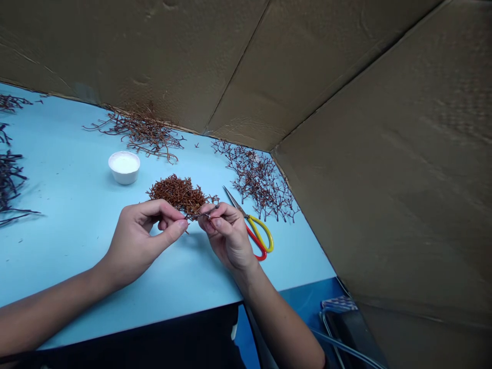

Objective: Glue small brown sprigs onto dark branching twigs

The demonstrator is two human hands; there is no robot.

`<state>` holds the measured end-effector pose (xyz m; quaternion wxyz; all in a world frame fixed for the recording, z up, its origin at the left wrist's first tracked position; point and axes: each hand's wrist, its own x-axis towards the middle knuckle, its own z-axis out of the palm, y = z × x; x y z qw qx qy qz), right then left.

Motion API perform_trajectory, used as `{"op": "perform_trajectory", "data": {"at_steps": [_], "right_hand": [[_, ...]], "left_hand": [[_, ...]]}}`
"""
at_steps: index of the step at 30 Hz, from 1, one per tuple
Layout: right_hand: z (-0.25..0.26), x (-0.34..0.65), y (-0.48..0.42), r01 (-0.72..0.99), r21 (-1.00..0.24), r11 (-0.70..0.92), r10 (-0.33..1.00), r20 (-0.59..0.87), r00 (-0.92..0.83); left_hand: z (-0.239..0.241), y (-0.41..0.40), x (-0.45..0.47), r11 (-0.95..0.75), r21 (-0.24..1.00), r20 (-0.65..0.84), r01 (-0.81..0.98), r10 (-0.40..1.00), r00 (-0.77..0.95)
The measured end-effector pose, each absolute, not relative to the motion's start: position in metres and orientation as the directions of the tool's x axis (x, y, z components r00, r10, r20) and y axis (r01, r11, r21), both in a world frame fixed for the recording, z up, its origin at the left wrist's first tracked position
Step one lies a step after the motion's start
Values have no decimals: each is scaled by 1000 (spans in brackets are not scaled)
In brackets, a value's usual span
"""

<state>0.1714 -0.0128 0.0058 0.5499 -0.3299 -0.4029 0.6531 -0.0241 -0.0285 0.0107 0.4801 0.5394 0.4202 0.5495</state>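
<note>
Between my two hands is a thin dark twig [203,212], held above the table. My left hand [148,230] pinches its left end between thumb and forefinger. At its other end, my right hand [226,233] grips it with the thumb against the fingers; whether a smaller piece is also in that pinch I cannot tell. Just behind the hands lies a heap of short brown stick pieces [177,192], partly hidden by them. Scissors [260,230] with one red and one yellow handle rest beside my right hand, partly covered by it.
A small white cup [124,168] with white contents stands left of the heap. Long brown stems [140,130] lie at the back, small branched pieces [261,182] at the right, dark twig bundles [8,177] at the far left. Cardboard walls [184,56] border the blue table [69,205].
</note>
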Motion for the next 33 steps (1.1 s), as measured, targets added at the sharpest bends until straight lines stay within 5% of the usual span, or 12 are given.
{"op": "perform_trajectory", "data": {"at_steps": [33], "right_hand": [[9,170,-13,-451,-890,-68,986,8,-166]], "left_hand": [[12,-30,-24,-175,983,179,-60,982,67]]}}
